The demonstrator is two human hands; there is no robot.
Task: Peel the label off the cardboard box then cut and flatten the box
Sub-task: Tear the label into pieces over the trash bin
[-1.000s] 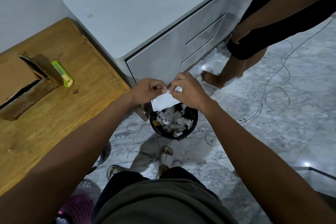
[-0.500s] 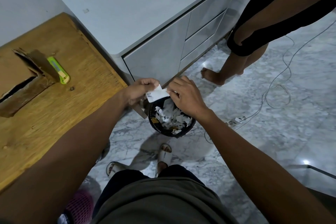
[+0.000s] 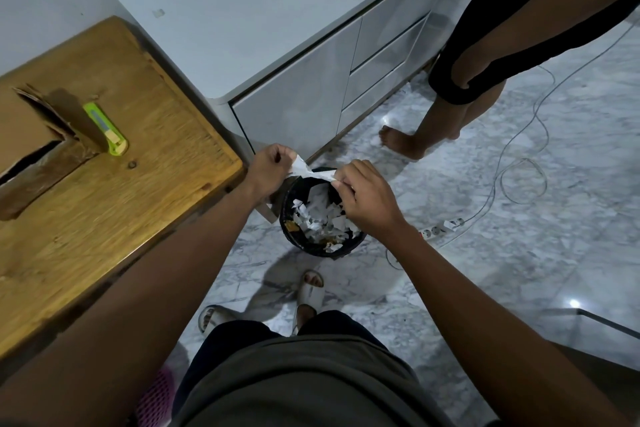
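Observation:
A white paper label (image 3: 306,170) is stretched between my two hands above a black bin (image 3: 294,239) full of torn white scraps. My left hand (image 3: 272,166) pinches the label's left end and my right hand (image 3: 367,194) pinches its right end. The brown cardboard box (image 3: 31,152) lies on the wooden table (image 3: 138,204) at the far left, partly out of view, its top flaps parted. A green utility knife (image 3: 107,130) lies on the table beside the box.
A white cabinet (image 3: 277,55) with drawers stands behind the bin. Another person's bare legs (image 3: 450,107) stand at the upper right on the marble floor. A white cable and power strip (image 3: 438,230) trail across the floor right of the bin. My sandalled feet (image 3: 310,295) are below the bin.
My hands have pulled apart over the bin, and the label that hung as a flat sheet is now drawn into a narrow twisted strip between them.

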